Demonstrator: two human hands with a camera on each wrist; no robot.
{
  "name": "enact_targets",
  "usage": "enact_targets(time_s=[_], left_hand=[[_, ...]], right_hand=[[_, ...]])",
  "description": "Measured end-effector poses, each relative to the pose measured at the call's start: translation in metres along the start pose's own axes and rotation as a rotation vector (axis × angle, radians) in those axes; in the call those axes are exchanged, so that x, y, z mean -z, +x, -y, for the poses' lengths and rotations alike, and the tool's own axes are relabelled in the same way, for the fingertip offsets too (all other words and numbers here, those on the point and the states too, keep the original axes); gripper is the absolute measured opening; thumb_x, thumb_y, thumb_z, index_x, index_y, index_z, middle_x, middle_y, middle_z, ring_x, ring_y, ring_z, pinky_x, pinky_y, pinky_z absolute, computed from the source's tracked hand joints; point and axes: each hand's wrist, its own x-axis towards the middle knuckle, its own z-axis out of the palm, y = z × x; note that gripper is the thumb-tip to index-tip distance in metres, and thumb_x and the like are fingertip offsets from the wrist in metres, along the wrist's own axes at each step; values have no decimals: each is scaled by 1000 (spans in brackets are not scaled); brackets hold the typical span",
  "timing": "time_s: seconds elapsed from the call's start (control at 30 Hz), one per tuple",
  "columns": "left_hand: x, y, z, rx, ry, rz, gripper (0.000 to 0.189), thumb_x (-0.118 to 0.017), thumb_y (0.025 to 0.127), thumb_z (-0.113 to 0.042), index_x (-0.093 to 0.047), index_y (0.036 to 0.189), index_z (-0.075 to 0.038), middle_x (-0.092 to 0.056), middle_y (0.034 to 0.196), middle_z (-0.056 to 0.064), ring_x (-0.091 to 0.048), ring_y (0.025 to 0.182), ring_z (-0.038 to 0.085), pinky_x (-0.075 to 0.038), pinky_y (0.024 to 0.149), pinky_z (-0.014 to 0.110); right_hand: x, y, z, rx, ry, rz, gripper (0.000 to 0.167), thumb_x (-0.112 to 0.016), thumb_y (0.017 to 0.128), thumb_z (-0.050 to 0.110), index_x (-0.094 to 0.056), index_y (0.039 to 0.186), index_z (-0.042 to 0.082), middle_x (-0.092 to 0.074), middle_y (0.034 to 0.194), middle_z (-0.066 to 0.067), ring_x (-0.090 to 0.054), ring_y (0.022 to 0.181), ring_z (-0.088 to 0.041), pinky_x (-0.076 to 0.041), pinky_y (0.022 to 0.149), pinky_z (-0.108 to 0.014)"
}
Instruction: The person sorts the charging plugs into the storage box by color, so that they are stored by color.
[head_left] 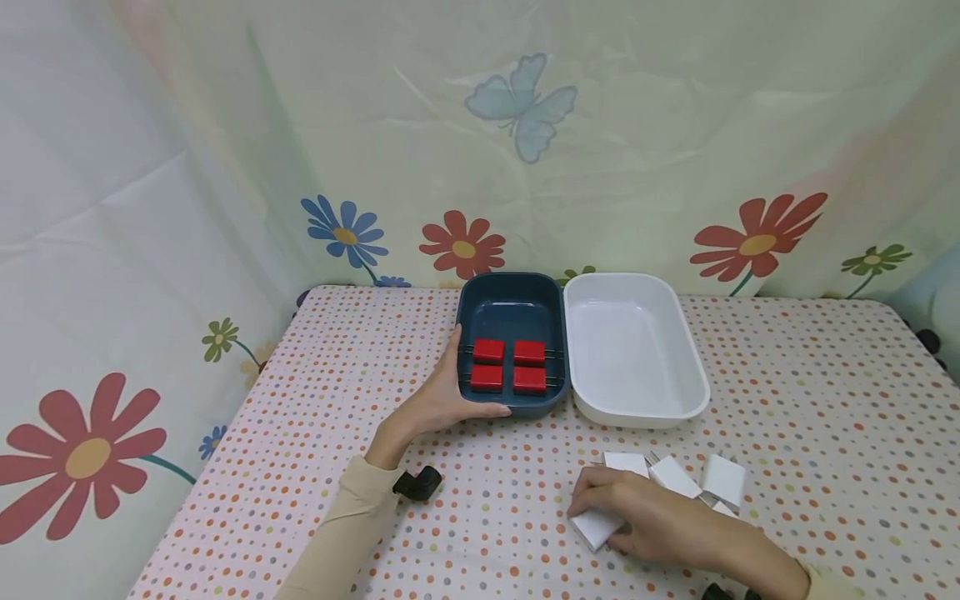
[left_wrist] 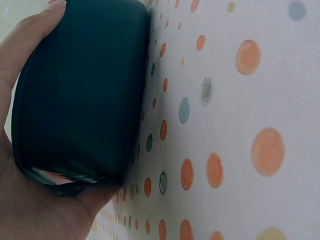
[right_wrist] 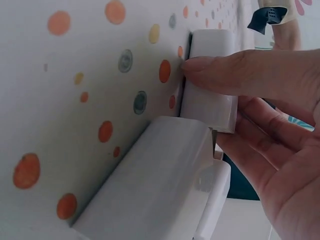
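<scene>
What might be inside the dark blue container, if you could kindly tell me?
Four red plugs lie in the near part of the dark blue container, two by two, prongs pointing outward to the sides. The floor directly beneath them is covered and cannot be seen.

The left arm [head_left: 330, 542] is stretched in from the near left under a pale sleeve, and the left hand [head_left: 438, 402] is curved with its fingers [head_left: 453, 350] pointed to the far side and its thumb [head_left: 486, 410] laid to the right. The right arm [head_left: 776, 560] is reached in from the near right, and the right hand [head_left: 654, 515] is held with its back up, fingers bent, thumb and fingers brought together in a pinch.
</scene>
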Motion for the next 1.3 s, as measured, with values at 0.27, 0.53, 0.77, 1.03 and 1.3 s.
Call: enact_targets(time_s=[0.27,0.53,0.77,1.03,1.3], left_hand=[[0,2,0,-37,-20,7,139,-94,78,-33,12,168,-18,-13,173,6,-20,156,28,-36,118,58],[-1,3,-1,-53,-34,4,137,-93,78,-28,10,168,-15,-16,172,7,-22,155,28,-37,117,58],[-1,3,0,-48,-34,3,138,-94,78,-26,11,168,-19,-17,172,5,-23,154,26,-37,117,56],[-1,3,1,-43,-33,1,138,-94,78,-25,11,168,-18,-15,172,4,-21,155,24,-37,118,55],[0,1,0,-62,-37,3,139,-94,77,-29,11,168,-18,-14,173,5,-22,154,25,-37,117,55]], right_hand=[[1,-1,6,-40,-11,15,42,-89,78,-1,-79,113,20,-62,112,16,-58,101,-2,-59,82,-27],[-1,-3,6,-21,-11,-7,42,-89,79,2,-79,115,20,-62,113,15,-57,99,-2,-58,79,-25],[9,-4,11,68,-17,-60,40,-88,83,7,-75,119,18,-62,118,12,-58,102,-2,-57,78,-23],[54,0,23,26,-45,-248,50,-92,79,7,-74,124,20,-66,119,10,-62,103,-8,-59,84,-28],[85,12,8,8,-170,-546,51,-95,70,-1,-76,117,9,-70,112,1,-63,97,-17,-62,78,-38]])
